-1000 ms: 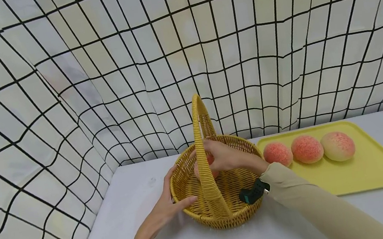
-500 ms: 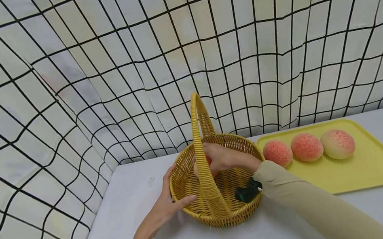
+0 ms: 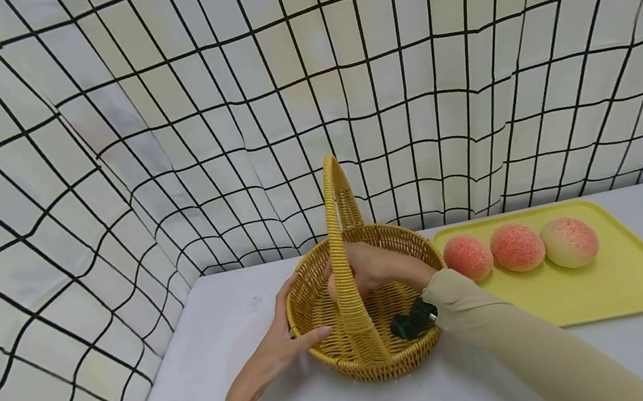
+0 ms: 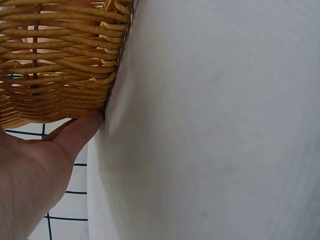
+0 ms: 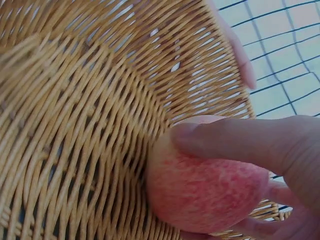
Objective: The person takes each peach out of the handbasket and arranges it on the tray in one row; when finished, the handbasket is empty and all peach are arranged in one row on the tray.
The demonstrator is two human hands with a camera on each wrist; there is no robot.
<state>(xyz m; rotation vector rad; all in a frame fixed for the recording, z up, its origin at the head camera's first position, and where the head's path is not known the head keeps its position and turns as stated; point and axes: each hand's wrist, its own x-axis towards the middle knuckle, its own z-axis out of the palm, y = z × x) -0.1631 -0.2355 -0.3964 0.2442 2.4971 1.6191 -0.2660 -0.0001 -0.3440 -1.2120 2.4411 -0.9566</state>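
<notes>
A yellow-brown wicker basket (image 3: 405,358) with a tall arched handle stands on the white table. My left hand (image 3: 280,343) holds its left side, thumb over the near rim and fingers along the outer wall. Reaching inside, my right hand (image 3: 372,266) grips a speckled pink-red peach (image 5: 207,192). In the right wrist view the thumb lies across the top of the peach and other fingers show on its far side. The peach sits against the woven inside of the basket. From the head view, the handle hides part of both.
To the right of the basket lies a yellow tray (image 3: 594,299). Along its back rest three peaches: a left one (image 3: 467,257), a middle one (image 3: 516,247) and a paler right one (image 3: 570,241). Behind the table hangs a white cloth wall with black grid lines (image 3: 408,113).
My right hand has sunk slightly lower into the basket with the peach, and its wrist has shifted a little left. My left hand keeps its place on the basket.
</notes>
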